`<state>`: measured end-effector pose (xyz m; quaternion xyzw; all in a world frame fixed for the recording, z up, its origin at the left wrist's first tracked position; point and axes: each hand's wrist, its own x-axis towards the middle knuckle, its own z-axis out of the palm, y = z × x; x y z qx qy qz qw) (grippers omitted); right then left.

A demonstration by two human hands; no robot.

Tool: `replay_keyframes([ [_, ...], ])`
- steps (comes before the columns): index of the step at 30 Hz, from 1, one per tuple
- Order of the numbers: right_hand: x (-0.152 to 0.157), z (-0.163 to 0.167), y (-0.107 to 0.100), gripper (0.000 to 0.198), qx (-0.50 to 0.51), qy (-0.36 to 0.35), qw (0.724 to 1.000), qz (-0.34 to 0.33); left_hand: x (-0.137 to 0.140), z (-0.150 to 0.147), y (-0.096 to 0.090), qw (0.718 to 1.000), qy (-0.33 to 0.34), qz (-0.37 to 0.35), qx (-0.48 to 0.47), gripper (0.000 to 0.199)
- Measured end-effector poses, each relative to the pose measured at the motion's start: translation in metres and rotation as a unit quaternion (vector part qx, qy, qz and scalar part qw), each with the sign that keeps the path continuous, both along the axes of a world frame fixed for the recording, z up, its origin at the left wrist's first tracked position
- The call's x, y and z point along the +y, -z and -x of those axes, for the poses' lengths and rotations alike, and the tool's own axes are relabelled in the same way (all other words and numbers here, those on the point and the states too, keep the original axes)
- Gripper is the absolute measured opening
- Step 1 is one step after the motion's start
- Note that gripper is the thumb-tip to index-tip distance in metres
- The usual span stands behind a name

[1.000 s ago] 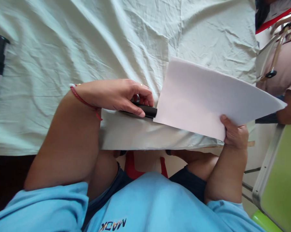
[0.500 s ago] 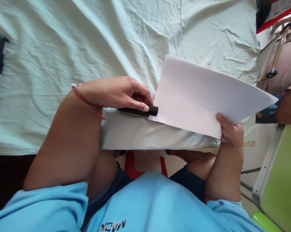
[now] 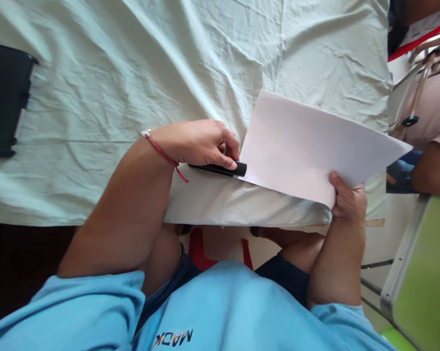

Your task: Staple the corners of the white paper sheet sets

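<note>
My left hand (image 3: 200, 144) presses down on a black stapler (image 3: 221, 169) that lies on the pale cloth near the table's front edge. The stapler's mouth meets the lower left corner of a stack of white paper (image 3: 315, 146). My right hand (image 3: 346, 200) grips the paper's lower right corner and holds it raised off the table. A red string bracelet sits on my left wrist.
A wrinkled pale green cloth (image 3: 132, 73) covers the table. A black flat object (image 3: 4, 92) lies at the far left. Another person's arm (image 3: 430, 170) and metal chair frames are at the right edge, beside a green surface (image 3: 424, 282).
The view shifted slightly right. The paper's corner slid into the stapler's mouth, and my left hand stays pressed on the stapler.
</note>
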<state>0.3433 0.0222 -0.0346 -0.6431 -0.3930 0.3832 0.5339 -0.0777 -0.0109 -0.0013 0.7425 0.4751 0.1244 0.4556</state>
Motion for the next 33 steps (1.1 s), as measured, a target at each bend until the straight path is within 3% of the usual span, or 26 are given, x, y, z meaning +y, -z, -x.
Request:
replay_keyframes([
  [5,0.004,0.01,0.0,0.067,0.016,0.021,0.999,-0.042,-0.005,0.003,-0.001,0.999,-0.006,-0.009,-0.036,0.029],
  [8,0.006,0.016,-0.001,0.066,0.033,0.031,0.996,-0.072,-0.01,0.003,-0.003,0.997,-0.05,0.006,-0.056,0.036],
  [11,0.007,0.024,-0.002,0.066,0.051,0.03,0.994,-0.093,-0.012,-0.001,-0.004,0.976,-0.2,0.018,-0.079,0.041],
  [13,0.007,0.031,-0.003,0.067,0.062,0.026,0.992,-0.103,-0.011,-0.004,-0.002,0.942,-0.318,0.028,-0.104,0.04],
  [15,0.006,0.038,-0.003,0.068,0.073,0.02,0.991,-0.108,-0.009,-0.007,0.0,0.908,-0.385,0.053,-0.157,0.039],
  [17,0.004,0.045,-0.004,0.069,0.083,0.015,0.99,-0.109,-0.007,-0.009,0.0,0.894,-0.385,0.081,-0.216,0.042],
  [19,0.003,0.05,-0.005,0.071,0.091,0.012,0.99,-0.107,-0.009,-0.009,-0.002,0.905,-0.345,0.091,-0.234,0.046],
  [23,0.003,0.054,-0.004,0.069,0.086,0.016,0.991,-0.102,-0.014,-0.008,-0.006,0.94,-0.295,0.044,-0.165,0.045],
  [25,0.004,0.054,-0.002,0.068,0.082,0.019,0.991,-0.101,-0.015,-0.006,-0.004,0.944,-0.294,0.044,-0.144,0.043],
  [29,0.006,0.054,0.0,0.07,0.08,0.016,0.992,-0.097,-0.013,-0.007,0.007,0.919,-0.341,0.055,-0.192,0.043],
  [33,0.006,0.055,-0.001,0.068,0.085,0.008,0.992,-0.093,-0.009,-0.009,0.018,0.886,-0.382,0.031,-0.259,0.025],
])
